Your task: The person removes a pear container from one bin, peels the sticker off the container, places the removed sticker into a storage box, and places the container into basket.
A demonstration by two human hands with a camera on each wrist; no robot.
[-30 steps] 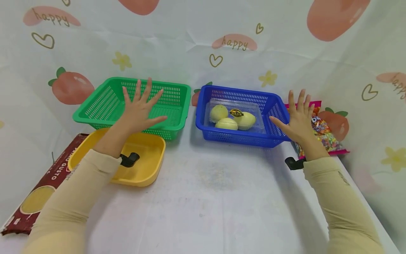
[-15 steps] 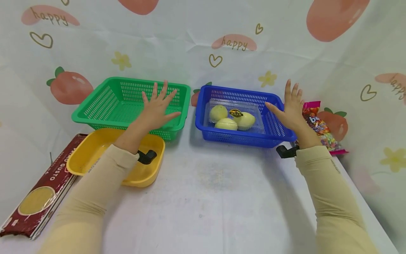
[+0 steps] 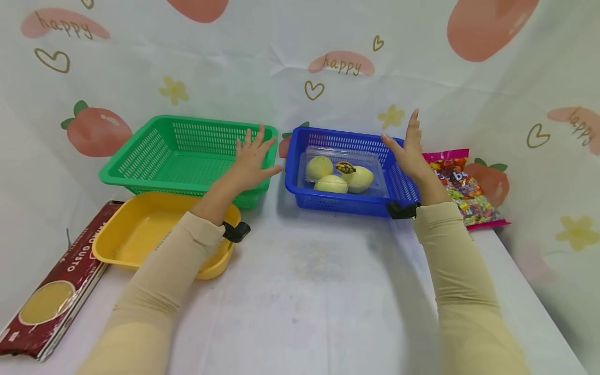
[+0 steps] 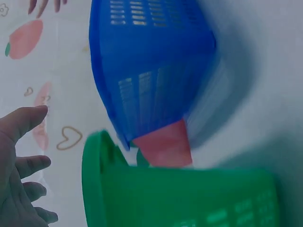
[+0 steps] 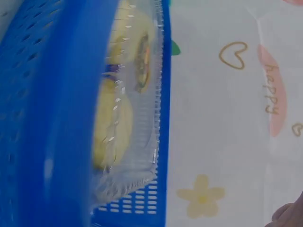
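My left hand [image 3: 246, 167] hangs over the right end of the green basket [image 3: 187, 188], fingers spread and holding nothing. In the left wrist view that hand [image 4: 19, 165] shows at the lower left, beside the basket's rim. Above the right end of the blue basket [image 3: 337, 203] is my right hand [image 3: 411, 156], its thumb apart from raised fingers and nothing gripped. Inside the blue basket lies a clear plastic box [image 3: 379, 172] with a dark-and-gold sticker, holding three pale yellow-green round fruits [image 3: 330, 184]. The right wrist view shows the box [image 5: 142, 156] close up behind the blurred blue rim.
A yellow basin [image 3: 145, 234] stands before the green basket, partly covered by my left sleeve. Left of it lies a long dark red packet [image 3: 51, 297]. A colourful candy bag [image 3: 469, 192] with pink edges lies right of the blue basket. A printed cloth [image 3: 234, 62] hangs behind.
Both hands have moved inward: the left to the right across the green basket, the right leftward from the candy bag to over the blue basket. The baskets have not moved on the table.
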